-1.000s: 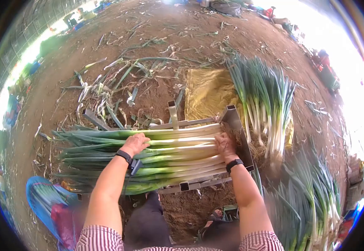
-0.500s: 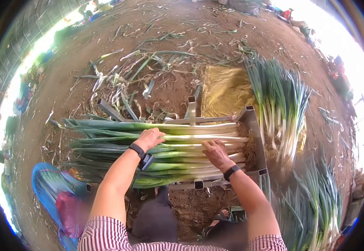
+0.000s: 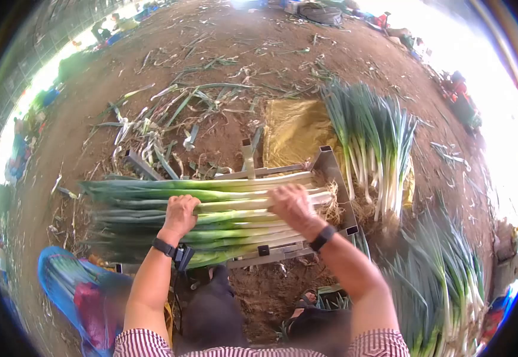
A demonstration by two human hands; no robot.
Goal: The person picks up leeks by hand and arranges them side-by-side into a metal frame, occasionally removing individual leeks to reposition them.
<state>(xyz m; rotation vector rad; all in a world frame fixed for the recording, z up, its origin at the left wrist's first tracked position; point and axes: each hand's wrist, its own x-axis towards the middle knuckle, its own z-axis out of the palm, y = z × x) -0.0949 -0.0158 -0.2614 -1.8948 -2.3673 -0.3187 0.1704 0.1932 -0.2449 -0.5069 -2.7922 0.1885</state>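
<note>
A head-worn camera looks down at two bare forearms over a bundle of leeks (image 3: pixel 235 205). The bundle lies crosswise in a metal frame (image 3: pixel 335 172) on bare soil, at the centre of the view. Its green tops point to 9 o'clock and its white shanks and roots to 3 o'clock.

A second ago the right hand (image 3: pixel 292 205) pressed against the root ends, beside the frame's end plate. It has now slid toward 9 o'clock and lies flat, fingers spread, on top of the white shanks, slightly blurred with motion. The left hand (image 3: pixel 181 213) has drawn back a little toward 6 o'clock and sits knuckles up on the pale green stretch. Its fingers curl over the stalks; I cannot tell whether they grip one. The hands are apart, both resting on the bundle.

The shift suggests the roots are butted against the plate and the work has moved to pressing the stack level.

More leeks lie in a loose pile (image 3: pixel 372 143) at 2 o'clock beside a yellow sheet (image 3: pixel 292 128). A blue bag (image 3: pixel 60 276) sits at 8 o'clock.
</note>
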